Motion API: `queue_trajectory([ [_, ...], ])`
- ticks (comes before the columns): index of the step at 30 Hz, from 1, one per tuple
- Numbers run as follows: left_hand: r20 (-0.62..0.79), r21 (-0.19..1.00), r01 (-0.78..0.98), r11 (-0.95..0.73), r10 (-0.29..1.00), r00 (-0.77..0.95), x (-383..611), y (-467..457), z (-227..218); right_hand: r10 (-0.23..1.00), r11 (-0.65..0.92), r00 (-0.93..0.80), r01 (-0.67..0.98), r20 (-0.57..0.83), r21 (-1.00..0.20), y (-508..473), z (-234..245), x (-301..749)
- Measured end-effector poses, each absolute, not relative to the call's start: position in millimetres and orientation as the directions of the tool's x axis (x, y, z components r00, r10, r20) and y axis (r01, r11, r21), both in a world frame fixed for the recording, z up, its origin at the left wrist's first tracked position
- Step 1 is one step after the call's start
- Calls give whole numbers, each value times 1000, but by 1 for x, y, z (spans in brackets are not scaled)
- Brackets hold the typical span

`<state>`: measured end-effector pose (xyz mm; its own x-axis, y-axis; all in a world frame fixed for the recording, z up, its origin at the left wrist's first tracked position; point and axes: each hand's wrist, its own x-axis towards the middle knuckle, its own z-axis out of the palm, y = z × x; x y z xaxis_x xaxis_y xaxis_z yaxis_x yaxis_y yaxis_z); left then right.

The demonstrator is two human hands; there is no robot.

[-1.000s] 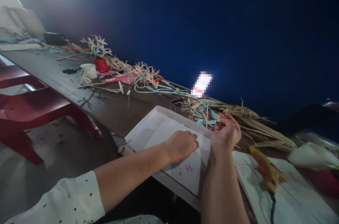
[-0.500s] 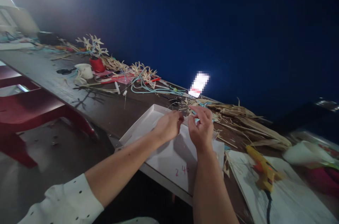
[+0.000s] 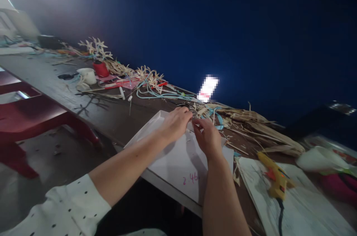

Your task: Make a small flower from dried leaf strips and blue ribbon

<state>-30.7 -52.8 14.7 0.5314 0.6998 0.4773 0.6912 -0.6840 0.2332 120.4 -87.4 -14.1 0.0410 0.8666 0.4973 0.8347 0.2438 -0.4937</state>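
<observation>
A shallow white box lid (image 3: 178, 161) with pink writing lies on the dark wooden table (image 3: 111, 113) in front of me. Both hands are over its far edge. My left hand (image 3: 177, 122) has its fingers curled and pinched together at the rim. My right hand (image 3: 206, 137) is closed in a pinch right beside it, fingertips nearly touching the left. What they pinch is too small to make out. Just beyond them lies a heap of dried straw strips (image 3: 251, 122) with light blue ribbon (image 3: 219, 118).
A yellow glue gun (image 3: 275, 180) rests on a white sheet at the right. Farther left on the table are a red spool (image 3: 100, 68), a white cup (image 3: 87, 75), scissors (image 3: 66, 76), straw flowers and blue cords. Red plastic chairs (image 3: 30, 113) stand at the left.
My left hand lifted off the lid's middle and moved to its far edge. My right hand came left from the straw heap to meet it, and both now pinch together.
</observation>
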Motion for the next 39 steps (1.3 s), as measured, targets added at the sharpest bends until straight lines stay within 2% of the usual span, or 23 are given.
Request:
queue_trajectory([
  [6,517,216,660,-719,658,548,-17,-50,21,877,107,203,801,435,-589,-88,-10,121],
  [8,567,260,653,-712,660,493,-12,-51,22,816,75,329,755,475,-651,-86,-9,127],
  [9,589,294,652,-699,670,452,-10,-52,22,742,72,431,710,513,-700,-85,-9,131],
  [11,590,346,639,-687,689,421,-4,-55,20,498,133,680,554,539,-822,-81,-8,141],
  [13,503,338,586,-736,668,549,4,-59,16,280,274,865,344,417,-898,-78,-7,150],
  [14,431,318,541,-779,627,649,8,-60,13,234,343,912,248,338,-906,-77,-6,153],
  [16,307,255,458,-852,520,797,19,-62,6,238,439,943,110,233,-892,-77,-4,156],
  [19,239,144,413,-899,437,867,36,-62,-5,297,496,927,54,228,-867,-79,-3,155],
  [24,238,36,312,-949,311,920,52,-59,-11,331,502,916,32,226,-865,-81,-3,152],
  [30,233,20,261,-965,258,937,50,-58,-14,340,553,918,-17,206,-833,-81,0,150],
  [32,266,97,315,-944,330,906,44,-57,-15,342,564,919,-35,195,-825,-82,1,148],
  [33,281,173,369,-913,405,870,39,-56,-15,342,565,920,-38,192,-824,-82,2,147],
  [35,260,423,464,-778,595,761,30,-53,-13,346,554,920,-40,186,-832,-82,2,146],
  [37,146,731,429,-530,736,661,22,-50,-12,383,534,907,-60,177,-843,-82,2,145],
  [38,72,866,347,-361,776,627,19,-48,-12,419,523,892,-84,170,-848,-82,1,144],
  [39,6,950,246,-193,798,603,16,-46,-12,465,509,871,-116,158,-853,-82,0,143],
])
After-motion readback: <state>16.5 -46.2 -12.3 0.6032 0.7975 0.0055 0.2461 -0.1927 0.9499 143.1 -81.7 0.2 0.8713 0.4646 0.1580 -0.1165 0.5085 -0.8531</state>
